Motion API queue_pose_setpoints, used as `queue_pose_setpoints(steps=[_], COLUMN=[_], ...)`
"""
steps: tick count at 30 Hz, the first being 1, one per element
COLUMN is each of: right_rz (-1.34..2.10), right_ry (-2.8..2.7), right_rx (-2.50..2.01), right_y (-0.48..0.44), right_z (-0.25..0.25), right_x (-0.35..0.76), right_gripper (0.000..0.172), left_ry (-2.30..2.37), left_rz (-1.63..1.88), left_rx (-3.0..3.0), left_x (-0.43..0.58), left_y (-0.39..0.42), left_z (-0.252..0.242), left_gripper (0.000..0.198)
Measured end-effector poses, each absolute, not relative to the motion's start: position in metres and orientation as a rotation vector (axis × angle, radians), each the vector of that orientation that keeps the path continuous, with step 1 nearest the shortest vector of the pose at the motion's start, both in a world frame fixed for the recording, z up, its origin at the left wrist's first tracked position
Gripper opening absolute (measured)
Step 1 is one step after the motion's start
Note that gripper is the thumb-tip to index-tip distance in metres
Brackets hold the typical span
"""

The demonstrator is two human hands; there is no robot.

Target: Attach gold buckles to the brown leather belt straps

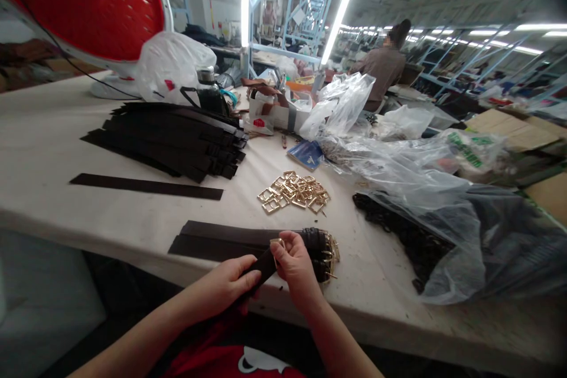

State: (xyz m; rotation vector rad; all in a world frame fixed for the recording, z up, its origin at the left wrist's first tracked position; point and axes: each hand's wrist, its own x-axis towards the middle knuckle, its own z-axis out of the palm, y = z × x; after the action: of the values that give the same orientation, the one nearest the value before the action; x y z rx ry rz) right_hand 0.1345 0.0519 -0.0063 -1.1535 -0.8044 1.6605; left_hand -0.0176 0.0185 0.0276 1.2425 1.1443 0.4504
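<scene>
A dark strap (264,266) runs between my two hands over the table's front edge. My left hand (237,277) is closed around it, thumb on top. At the strap's upper end my right hand (292,257) pinches a gold buckle (277,242), partly covered by the fingers. Just behind my hands lies a stack of dark straps (230,237) with gold buckles (328,254) at their right ends. Farther back sits a loose pile of gold buckles (295,192). One single strap (146,186) lies apart on the left.
A large stack of black strips (168,139) lies at the back left, under a red round object (88,0). Clear plastic bags (411,171) cover the right side, with black pieces (403,236) below. A blue booklet (305,155) lies mid-table. Someone (383,65) is farther back.
</scene>
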Motion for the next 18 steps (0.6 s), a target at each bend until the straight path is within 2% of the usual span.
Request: queue_pose_setpoints(steps=[6, 11, 18], right_rz=[1.803, 1.873, 1.699], right_ry=[-0.759, -0.636, -0.923], right_rx=[-1.112, -0.917, -1.038], right_y=[0.043, 0.030, 0.016], right_z=[-0.003, -0.012, -0.009], right_x=[0.147, 0.141, 0.142], right_gripper=[0.038, 0.040, 0.024], left_ry=[1.029, 1.064, 1.110], left_rz=[0.440, 0.475, 0.493], left_rx=[1.167, 1.044, 1.004], left_x=[-0.012, -0.004, 0.000], left_y=[0.019, 0.024, 0.022], left_z=[0.031, 0.035, 0.033], left_gripper=[0.028, 0.024, 0.034])
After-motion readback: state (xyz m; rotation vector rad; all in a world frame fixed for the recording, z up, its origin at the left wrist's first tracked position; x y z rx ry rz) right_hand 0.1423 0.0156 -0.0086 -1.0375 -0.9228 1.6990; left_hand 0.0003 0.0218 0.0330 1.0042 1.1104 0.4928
